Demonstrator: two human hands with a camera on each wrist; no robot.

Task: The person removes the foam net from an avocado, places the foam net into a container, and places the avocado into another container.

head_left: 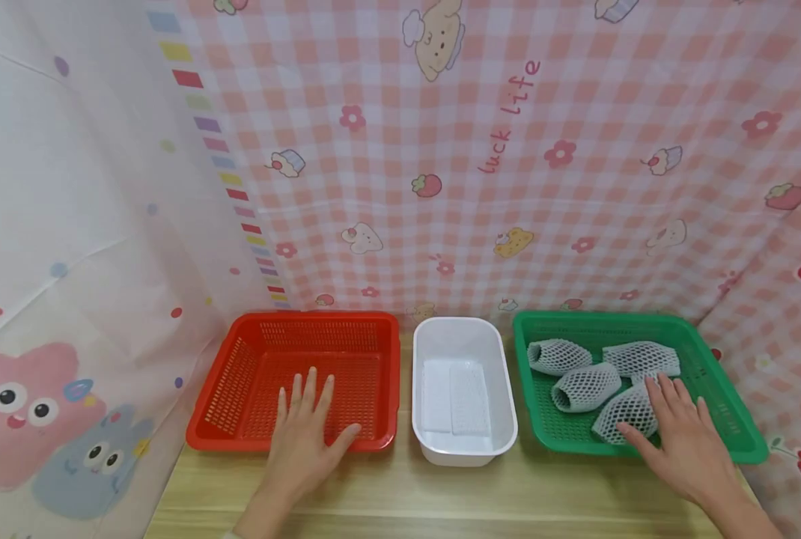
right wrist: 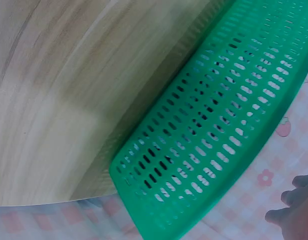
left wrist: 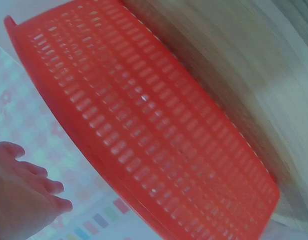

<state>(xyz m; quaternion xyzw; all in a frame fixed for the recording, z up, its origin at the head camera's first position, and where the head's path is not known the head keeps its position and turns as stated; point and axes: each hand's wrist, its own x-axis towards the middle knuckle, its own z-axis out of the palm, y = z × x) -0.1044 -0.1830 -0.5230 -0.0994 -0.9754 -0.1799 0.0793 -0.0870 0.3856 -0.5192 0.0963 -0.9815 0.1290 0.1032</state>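
Note:
My left hand (head_left: 306, 442) is held with fingers spread over the front of a red plastic basket (head_left: 293, 443); nothing is in its grasp. On the right, my right hand (head_left: 686, 445) hovers over or rests at the front of a green basket (head_left: 555, 447), fingers extended. Its fingertips overlap a white foam net sleeve (head_left: 626, 415); whether they touch it cannot be told. Several such sleeves lie in the green basket, among them one at the back left (head_left: 558, 356). Each wrist view shows a basket's slotted side wall, with part of the left hand (left wrist: 23, 195) and right hand (right wrist: 296, 210).
Between the baskets stands a white plastic tub (head_left: 464, 449). All three containers sit on a light wooden table (head_left: 441, 501). A pink checked cloth (head_left: 468, 209) hangs right behind them, and a pale printed cloth (head_left: 70, 247) closes off the left side.

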